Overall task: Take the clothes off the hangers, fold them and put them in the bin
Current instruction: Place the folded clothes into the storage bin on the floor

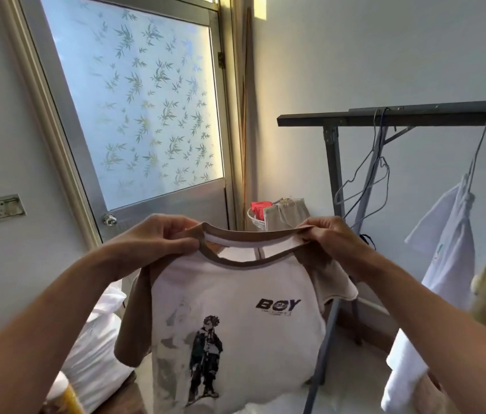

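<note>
The left hand and right hand are each pinching the T-shirt at its collar, grip tight on cloth. It is hanging in mid-air beside the rack, neckline up, long axis vertical, print facing the person.

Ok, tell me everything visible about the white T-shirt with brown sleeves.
The white T-shirt with brown raglan sleeves and collar looks like soft knit cotton. It hangs upright, front facing the camera, printed with black "BOY" lettering and a dark-clothed cartoon figure. The left hand and right hand pinch its collar at either side, holding it spread.
</note>
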